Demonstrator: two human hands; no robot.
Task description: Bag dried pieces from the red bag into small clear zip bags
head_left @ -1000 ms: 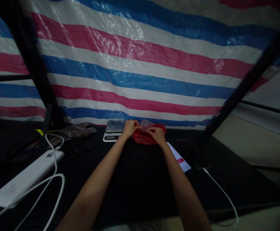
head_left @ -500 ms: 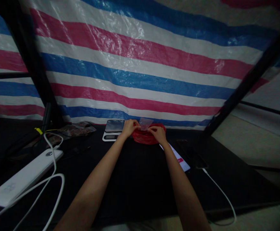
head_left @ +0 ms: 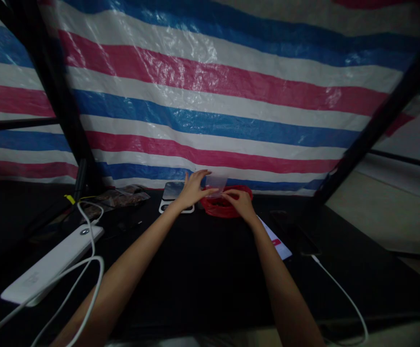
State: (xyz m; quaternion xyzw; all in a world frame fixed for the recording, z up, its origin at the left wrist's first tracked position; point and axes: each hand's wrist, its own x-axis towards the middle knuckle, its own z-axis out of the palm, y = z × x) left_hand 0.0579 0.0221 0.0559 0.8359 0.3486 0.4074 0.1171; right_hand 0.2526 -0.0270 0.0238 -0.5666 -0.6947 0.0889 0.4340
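Note:
A small clear plastic bag (head_left: 216, 182) stands up over a red plastic bag (head_left: 217, 210) at the back of the black table. My right hand (head_left: 242, 202) pinches the lower right edge of the clear bag between thumb and fingertips. To its left, my left hand (head_left: 192, 191) is spread, fingers raised and thumb stretched out toward the clear bag's lower edge; I cannot tell whether the thumb touches it. Under and behind my left hand sits a white digital scale (head_left: 174, 190), partly covered by it. What lies inside the red bag is too dark to make out.
At left lie a white power bank (head_left: 51, 265) with a white cable (head_left: 99, 279) and a crumpled clear bag of brownish bits (head_left: 123, 196). A lit phone (head_left: 277, 243) and a dark phone (head_left: 296, 236) on a cable lie right. Striped tarpaulin (head_left: 210, 115) closes the back.
My left hand has let go of the clear bag's edge and opened its fingers, shifting slightly left. My right hand keeps its pinch. The whole view has shifted a little.

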